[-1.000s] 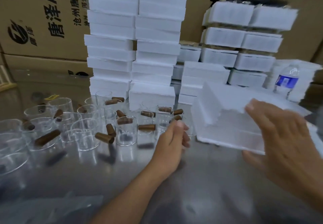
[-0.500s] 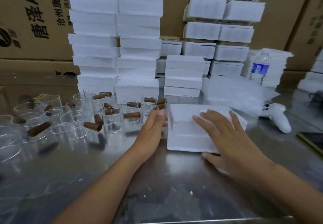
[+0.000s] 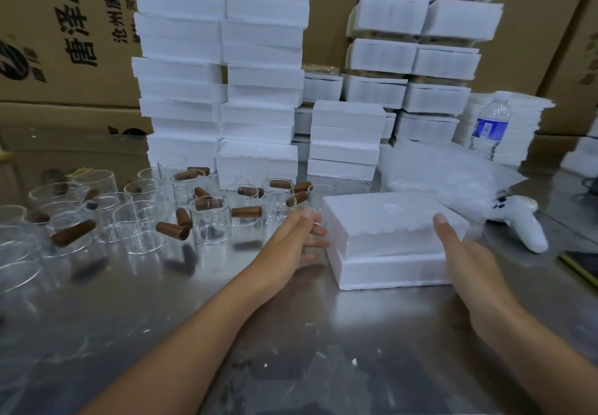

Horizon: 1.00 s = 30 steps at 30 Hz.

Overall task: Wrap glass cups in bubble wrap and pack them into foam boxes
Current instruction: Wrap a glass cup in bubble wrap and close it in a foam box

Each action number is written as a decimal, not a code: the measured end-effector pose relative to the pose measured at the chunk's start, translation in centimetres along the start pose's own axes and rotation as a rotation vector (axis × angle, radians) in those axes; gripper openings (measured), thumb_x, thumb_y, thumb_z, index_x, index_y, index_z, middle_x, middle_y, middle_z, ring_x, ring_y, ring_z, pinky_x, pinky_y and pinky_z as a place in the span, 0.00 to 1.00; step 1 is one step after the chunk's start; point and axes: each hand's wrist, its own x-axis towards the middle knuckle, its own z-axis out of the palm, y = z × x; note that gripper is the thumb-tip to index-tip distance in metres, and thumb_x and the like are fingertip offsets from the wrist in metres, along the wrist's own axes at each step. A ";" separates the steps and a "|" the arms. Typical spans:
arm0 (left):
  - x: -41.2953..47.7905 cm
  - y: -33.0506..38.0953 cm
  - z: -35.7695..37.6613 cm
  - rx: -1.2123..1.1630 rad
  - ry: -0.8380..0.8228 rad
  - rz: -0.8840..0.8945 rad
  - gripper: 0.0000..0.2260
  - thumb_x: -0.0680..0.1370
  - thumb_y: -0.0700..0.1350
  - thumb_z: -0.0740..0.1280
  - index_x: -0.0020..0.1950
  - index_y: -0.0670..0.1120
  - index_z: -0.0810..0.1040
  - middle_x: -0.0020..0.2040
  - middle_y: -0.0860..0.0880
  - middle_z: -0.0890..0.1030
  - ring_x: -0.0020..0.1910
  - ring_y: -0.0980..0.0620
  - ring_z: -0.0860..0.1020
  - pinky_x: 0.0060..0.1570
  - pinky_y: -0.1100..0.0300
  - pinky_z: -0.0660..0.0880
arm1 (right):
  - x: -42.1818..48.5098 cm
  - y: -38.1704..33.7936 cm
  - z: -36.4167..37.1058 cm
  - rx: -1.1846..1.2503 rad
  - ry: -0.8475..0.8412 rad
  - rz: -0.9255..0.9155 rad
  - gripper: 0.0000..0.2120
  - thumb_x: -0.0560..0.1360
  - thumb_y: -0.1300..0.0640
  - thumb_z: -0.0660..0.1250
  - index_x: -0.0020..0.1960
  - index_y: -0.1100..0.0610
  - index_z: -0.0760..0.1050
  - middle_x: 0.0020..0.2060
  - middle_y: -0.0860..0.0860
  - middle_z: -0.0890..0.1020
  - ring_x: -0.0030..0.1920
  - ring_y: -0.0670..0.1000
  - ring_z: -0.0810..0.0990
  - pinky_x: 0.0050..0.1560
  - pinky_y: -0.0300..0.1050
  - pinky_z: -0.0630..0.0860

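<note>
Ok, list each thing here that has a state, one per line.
Foam box: on the metal table, lid on but shifted askew.
Left hand: open, at the box's left side.
Right hand: open, against the box's right side.
Glass cups: upright, unwrapped, empty.
Bubble wrap: loose pile behind the box.
Water bottle: upright, capped.
Foam box stacks: closed, piled up.

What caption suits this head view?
Two open hands, left and right, flank a closed foam box beside glass cups.

Steel counter (image 3: 372, 333): cups (image 3: 210, 220) left, foam box (image 3: 388, 240) centre, bubble wrap (image 3: 453, 175), bottle (image 3: 490, 130), white controller (image 3: 524, 223), foam stacks (image 3: 220, 68) behind.
</note>
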 end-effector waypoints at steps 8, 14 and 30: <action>0.2 -0.1 0.0 -0.078 -0.081 -0.063 0.16 0.82 0.54 0.50 0.58 0.47 0.72 0.58 0.47 0.77 0.55 0.52 0.79 0.51 0.63 0.76 | 0.6 -0.6 0.8 -0.119 0.254 -0.085 0.41 0.68 0.33 0.66 0.70 0.58 0.63 0.71 0.52 0.62 0.69 0.56 0.64 0.68 0.56 0.63; 1.1 -0.4 -0.3 -0.166 -0.044 -0.043 0.21 0.77 0.60 0.51 0.56 0.49 0.75 0.49 0.51 0.83 0.44 0.57 0.82 0.52 0.58 0.77 | -1.9 -3.9 1.8 -0.074 0.249 -0.445 0.35 0.67 0.40 0.69 0.68 0.48 0.58 0.51 0.42 0.73 0.63 0.53 0.70 0.64 0.54 0.67; 1.4 2.2 -4.3 -0.274 0.732 0.171 0.09 0.80 0.40 0.54 0.43 0.47 0.71 0.37 0.50 0.73 0.36 0.54 0.73 0.32 0.70 0.71 | -7.6 -3.7 7.8 -0.482 0.038 -1.309 0.31 0.66 0.58 0.70 0.65 0.56 0.61 0.52 0.56 0.81 0.50 0.49 0.74 0.48 0.41 0.73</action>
